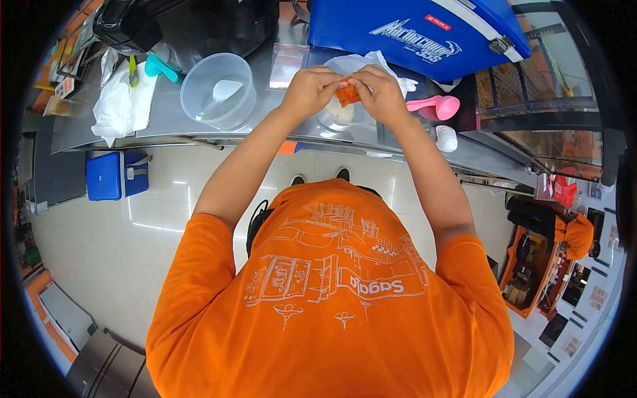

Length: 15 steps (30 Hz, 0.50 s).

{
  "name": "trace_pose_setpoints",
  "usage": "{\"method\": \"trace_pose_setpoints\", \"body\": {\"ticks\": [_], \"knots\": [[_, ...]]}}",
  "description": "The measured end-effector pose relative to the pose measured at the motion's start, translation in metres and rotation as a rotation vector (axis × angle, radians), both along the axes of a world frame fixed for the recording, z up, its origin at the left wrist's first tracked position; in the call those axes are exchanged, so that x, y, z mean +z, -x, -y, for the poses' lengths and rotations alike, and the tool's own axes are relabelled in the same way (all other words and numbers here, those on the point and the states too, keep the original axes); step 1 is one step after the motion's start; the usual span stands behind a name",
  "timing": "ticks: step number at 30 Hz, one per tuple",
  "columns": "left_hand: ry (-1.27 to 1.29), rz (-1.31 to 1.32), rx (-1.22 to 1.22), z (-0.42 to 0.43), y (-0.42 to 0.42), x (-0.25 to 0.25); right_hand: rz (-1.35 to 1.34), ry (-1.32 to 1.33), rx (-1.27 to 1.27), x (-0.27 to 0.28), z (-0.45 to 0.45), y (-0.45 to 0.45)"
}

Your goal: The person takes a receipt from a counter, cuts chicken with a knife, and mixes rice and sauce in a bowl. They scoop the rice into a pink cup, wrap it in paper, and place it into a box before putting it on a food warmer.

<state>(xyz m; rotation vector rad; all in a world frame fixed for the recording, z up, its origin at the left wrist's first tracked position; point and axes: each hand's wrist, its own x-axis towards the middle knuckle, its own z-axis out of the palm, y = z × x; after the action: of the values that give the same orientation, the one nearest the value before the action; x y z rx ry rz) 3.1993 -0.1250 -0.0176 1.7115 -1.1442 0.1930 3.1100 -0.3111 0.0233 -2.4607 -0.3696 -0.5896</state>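
Observation:
My left hand (310, 91) and my right hand (381, 94) meet over the metal counter. Their fingertips pinch a small, soft orange piece (348, 96) from both sides; its exact kind cannot be made out. Just beneath is a translucent plastic bowl (325, 121), partly hidden by my hands, with something pale and whitish (342, 111) in it. Behind my right hand lies crumpled white plastic or paper (397, 74). A clear flat packet (289, 64) rests on the counter beyond my left hand.
A clear round tub (192, 99) holds a white scoop (225, 89). Pink scoops (438, 107) lie to the right, teal scoops (162, 67) to the left near white paper (119, 109). A blue cooler (398, 46) and a black case (199, 30) line the back. Another person (572, 236) is far right.

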Motion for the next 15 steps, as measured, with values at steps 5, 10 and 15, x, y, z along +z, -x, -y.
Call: {"method": "trace_pose_setpoints", "body": {"ticks": [5, 10, 15], "knots": [[0.026, -0.138, 0.057, -0.003, 0.005, 0.008, -0.059, -0.125, -0.008, 0.005, -0.007, -0.002], [0.098, -0.117, 0.059, -0.002, 0.004, 0.001, -0.269, -0.104, -0.027, 0.011, -0.001, 0.000], [0.072, -0.099, 0.059, -0.002, 0.006, -0.002, -0.136, -0.010, 0.017, -0.002, 0.004, 0.001]]}}
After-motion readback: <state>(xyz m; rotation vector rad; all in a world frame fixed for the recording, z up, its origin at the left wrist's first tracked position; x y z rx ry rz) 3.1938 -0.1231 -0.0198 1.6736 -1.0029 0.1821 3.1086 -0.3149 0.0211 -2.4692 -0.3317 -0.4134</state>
